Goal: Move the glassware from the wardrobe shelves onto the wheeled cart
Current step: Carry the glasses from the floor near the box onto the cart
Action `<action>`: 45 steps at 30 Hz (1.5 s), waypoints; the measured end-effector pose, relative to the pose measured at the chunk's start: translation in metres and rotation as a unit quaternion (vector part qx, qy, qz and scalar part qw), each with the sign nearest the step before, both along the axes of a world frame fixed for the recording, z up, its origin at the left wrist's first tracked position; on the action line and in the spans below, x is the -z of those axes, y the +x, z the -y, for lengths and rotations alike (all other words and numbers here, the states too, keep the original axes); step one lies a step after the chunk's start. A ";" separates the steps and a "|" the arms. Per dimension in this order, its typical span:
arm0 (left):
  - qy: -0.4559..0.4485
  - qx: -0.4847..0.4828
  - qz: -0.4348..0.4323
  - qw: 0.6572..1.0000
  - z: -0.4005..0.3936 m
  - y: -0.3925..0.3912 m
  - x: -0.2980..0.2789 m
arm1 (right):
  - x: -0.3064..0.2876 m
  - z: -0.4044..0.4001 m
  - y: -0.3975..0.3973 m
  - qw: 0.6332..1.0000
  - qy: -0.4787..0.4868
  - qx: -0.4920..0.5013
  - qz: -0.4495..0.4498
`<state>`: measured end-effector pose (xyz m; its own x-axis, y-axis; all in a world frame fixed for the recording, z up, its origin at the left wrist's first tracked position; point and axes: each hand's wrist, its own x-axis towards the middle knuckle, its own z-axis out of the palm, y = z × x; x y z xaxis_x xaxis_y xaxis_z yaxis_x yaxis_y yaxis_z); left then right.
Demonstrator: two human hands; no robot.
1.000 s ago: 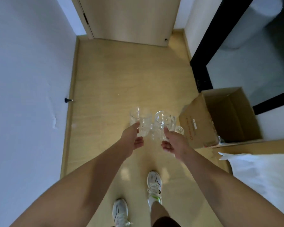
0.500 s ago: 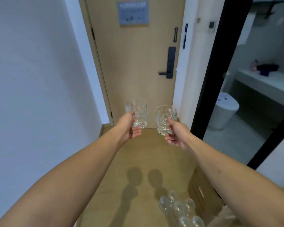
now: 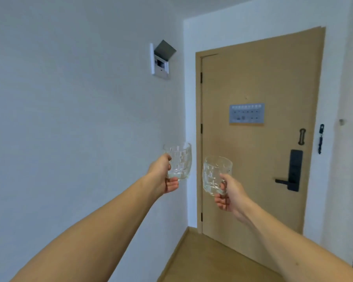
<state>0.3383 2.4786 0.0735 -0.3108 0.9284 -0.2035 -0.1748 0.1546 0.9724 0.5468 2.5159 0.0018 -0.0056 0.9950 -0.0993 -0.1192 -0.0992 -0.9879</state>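
A plain white wall [image 3: 69, 119] fills the left side of the view, bare apart from a small white wall box [image 3: 160, 60] with a grey flap lifted open near the corner. In front of that wall the left hand [image 3: 161, 176] is held out at arm's length, its fingers curled round the handle side of a clear patterned glass mug [image 3: 178, 160], thumb on top and fingertips under the base. Just beside it and a little lower, not touching, the right hand [image 3: 230, 195] grips a second glass mug [image 3: 215, 175] by its handle, fingers wrapped through it; this mug stands upright in front of the door's hinge edge. Both mugs are in the air. Behind them is a light wooden door [image 3: 259, 149], closed, with a grey notice plate [image 3: 246, 113], a black lever lock [image 3: 291, 173] and a door chain [image 3: 320, 139] on the white frame to its right. A strip of wooden floor [image 3: 202, 259] shows below.
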 end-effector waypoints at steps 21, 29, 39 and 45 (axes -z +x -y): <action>0.022 -0.385 0.003 0.923 0.256 -0.151 -0.031 | -0.065 0.117 -0.229 0.931 0.061 -0.361 0.007; 0.009 -0.489 -0.009 0.872 0.449 -0.190 -0.035 | -0.058 0.279 -0.318 0.872 0.046 -0.487 0.001; -0.002 -0.620 -0.016 0.785 0.714 -0.191 -0.024 | -0.046 0.529 -0.393 0.783 0.031 -0.621 -0.009; -0.018 -0.688 -0.004 0.725 0.857 -0.175 -0.011 | -0.032 0.679 -0.414 0.716 0.014 -0.698 -0.011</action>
